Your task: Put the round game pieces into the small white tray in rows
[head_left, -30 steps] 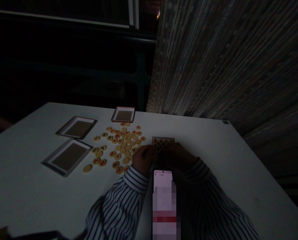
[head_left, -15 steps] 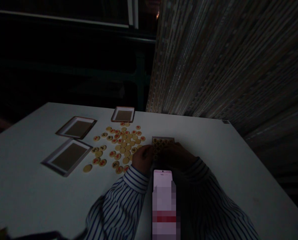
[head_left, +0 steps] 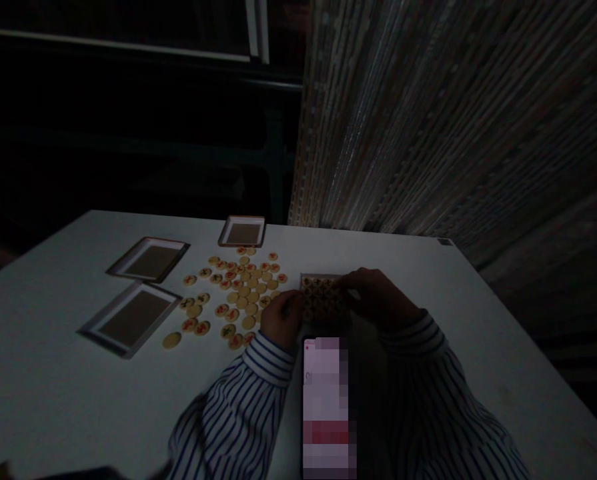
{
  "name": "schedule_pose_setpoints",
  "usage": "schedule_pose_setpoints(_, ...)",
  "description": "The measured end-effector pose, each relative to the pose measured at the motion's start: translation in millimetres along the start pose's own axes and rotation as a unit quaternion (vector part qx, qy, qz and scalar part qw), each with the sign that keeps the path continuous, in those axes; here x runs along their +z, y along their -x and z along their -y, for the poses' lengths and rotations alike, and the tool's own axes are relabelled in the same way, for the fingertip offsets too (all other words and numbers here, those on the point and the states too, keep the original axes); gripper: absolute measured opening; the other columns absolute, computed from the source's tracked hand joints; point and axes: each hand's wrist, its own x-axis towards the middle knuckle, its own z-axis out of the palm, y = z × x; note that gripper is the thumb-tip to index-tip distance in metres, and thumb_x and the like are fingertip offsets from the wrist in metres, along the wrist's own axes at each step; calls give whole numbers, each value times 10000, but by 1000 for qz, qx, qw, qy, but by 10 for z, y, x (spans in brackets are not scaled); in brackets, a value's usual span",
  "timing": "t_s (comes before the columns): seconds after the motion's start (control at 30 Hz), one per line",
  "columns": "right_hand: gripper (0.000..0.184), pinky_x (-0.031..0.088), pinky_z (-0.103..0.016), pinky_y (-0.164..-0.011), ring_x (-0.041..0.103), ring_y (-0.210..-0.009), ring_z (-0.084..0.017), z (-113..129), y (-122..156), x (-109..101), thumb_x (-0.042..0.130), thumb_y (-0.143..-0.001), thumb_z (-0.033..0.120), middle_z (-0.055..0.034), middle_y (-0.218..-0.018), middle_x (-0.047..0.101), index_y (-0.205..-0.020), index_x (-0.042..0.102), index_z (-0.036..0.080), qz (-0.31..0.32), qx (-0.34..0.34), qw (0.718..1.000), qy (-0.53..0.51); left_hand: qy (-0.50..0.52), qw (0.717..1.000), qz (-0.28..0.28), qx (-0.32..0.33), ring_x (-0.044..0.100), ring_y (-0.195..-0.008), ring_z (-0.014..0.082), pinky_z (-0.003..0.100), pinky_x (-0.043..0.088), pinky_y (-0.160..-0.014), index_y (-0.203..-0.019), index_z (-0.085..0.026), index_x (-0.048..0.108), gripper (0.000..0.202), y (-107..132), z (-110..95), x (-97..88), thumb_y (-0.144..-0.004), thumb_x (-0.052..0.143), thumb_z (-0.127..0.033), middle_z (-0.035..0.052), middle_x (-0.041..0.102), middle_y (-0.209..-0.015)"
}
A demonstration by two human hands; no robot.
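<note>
A small shallow box [head_left: 324, 275] lies in front of me, filled with rows of round xiangqi pieces [head_left: 321, 303]. My left hand [head_left: 281, 319] is closed against the box's left side and grips its edge. At the box's far right corner is my right hand [head_left: 381, 298], thumb and fingers pinched together. Whatever those fingertips hold is hidden in the dim light. Left of the box, many loose xiangqi pieces [head_left: 244, 291] are spread out, some showing red or black characters, others blank side up.
Three shallow trays or lids stand on the white table [head_left: 53, 373]: one near left [head_left: 133, 317], one behind it [head_left: 151, 260], one at the back [head_left: 242, 233]. A lit phone [head_left: 323, 393] lies between my forearms. A strand curtain [head_left: 368, 133] hangs behind the table.
My right hand has shifted from over the box to its far right corner, uncovering more of the pieces inside. My left hand stays at the box's left side. The view has tilted slightly.
</note>
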Motion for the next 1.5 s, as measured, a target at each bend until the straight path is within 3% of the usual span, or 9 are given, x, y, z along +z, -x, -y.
schedule_pose_setpoints(0.2,177,363,-270,-688,550,-752,-157,-48,44,-52,484,-772,184,-56,-786,645,-867,631,160,-50,-19,999,1,-6,1000,3,4,620,-735,165,298,492,-698,-854,-167,655,242,1,-2,-3,-764,509,-338,49,680,-787)
schedule_pose_setpoints(0.53,241,375,-280,-746,565,-829,-165,13,81,-109,438,-824,252,-71,-892,660,-966,615,171,-30,7,999,11,15,1000,-1,16,623,-764,181,320,495,-722,-842,-157,657,273,-15,55,7,-732,536,-375,65,682,-803)
schedule_pose_setpoints(0.7,305,369,-292,-820,556,-934,-183,80,140,-203,405,-845,298,-81,-983,652,-1042,603,176,-11,31,999,25,-1,998,-37,43,620,-752,180,329,492,-733,-830,-157,655,285,30,61,40,-738,518,-389,64,679,-793)
schedule_pose_setpoints(1.17,350,352,-290,-857,548,-974,-185,181,244,-381,386,-843,292,-82,-1026,646,-1107,584,173,-28,24,999,1,-5,995,-75,62,627,-765,171,331,503,-759,-798,-160,650,245,165,74,-14,-731,521,-357,61,681,-790)
schedule_pose_setpoints(1.37,351,375,-302,-833,556,-951,-192,116,215,-315,381,-841,301,-86,-1007,651,-1075,603,163,-45,24,999,2,-20,996,-43,75,632,-751,174,331,511,-735,-808,-157,651,236,164,81,-20,-733,525,-343,62,681,-789)
schedule_pose_setpoints(1.5,357,398,-302,-796,567,-910,-193,91,167,-261,370,-844,303,-86,-979,659,-1062,612,157,-41,37,998,7,-47,995,0,92,625,-796,173,336,508,-757,-866,-170,644,216,150,41,-121,-753,513,-300,65,679,-849)
